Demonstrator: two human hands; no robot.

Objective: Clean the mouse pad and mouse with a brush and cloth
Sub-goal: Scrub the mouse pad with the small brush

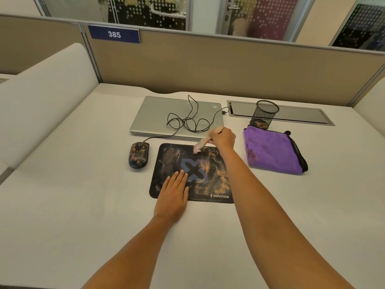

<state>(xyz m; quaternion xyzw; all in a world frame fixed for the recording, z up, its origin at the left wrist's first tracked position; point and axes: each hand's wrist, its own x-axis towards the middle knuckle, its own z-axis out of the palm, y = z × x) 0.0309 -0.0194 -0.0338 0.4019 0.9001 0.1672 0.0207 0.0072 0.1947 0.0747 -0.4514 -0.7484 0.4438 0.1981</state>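
- the brush (203, 141) is blurred and partly hidden inside the right hand (222, 138), so its bristles are hard to tell apart from the handle; only a pale streak shows.
- the far edge of the mouse pad (191, 174) is partly covered by that hand and brush, and its near left corner lies under the left hand (174, 195).
- the right hand is curled closed around the brush, over the pad's far edge.
- the left hand lies flat, palm down, fingers together and straight, pressing on the pad's near left part.
- the brush runs slantwise, its lower end down-left onto the pad, its upper end up-right toward the closed laptop (177, 115).
- the pad lies in the middle of the desk (73, 205), its long axis left to right, smeared with orange-brown dust.
- the mouse (139, 154) sits just beside the pad's left edge, long axis pointing away from the person, its cable (187, 119) looping over the laptop.
- the purple cloth (273, 152) lies folded right of the pad, apart from it, with a mesh cup (265, 114) at its far edge.
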